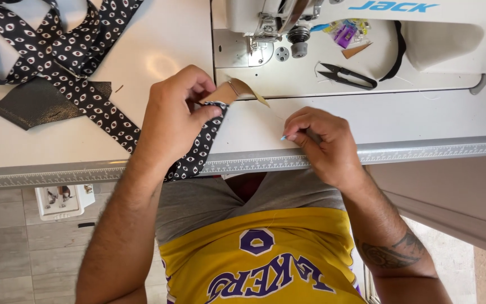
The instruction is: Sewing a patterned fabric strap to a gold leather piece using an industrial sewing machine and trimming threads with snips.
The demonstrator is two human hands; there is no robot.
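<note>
Right now my left hand (172, 115) is pinched shut on a tan leather piece (233, 92) and the end of a black strap printed with white eye shapes (201, 147), thumb on top, with the strap trailing over the table edge (423, 152) toward my lap. My right hand (324, 143) rests on the table just beside that edge, fingertips closed together on what seems to be a fine thread (I can barely make it out against the white surface).

As I judge it, doing this well means keeping the tan piece flat and square on the strap end, holding steady with the left thumb while the right draws the thread taut without yanking.

More of the printed strap lies crossed over a dark fabric scrap (35, 104) at the far left, well apart from my hands. Black thread snips (347, 76) sit on the sewing machine bed (423, 73), near the presser foot (265, 28).

My left fingers hide where leather meets strap, so I cannot tell whether they are joined. The machine's upper part is cut off at the top, and the thread's path between my hands is too faint to follow.
</note>
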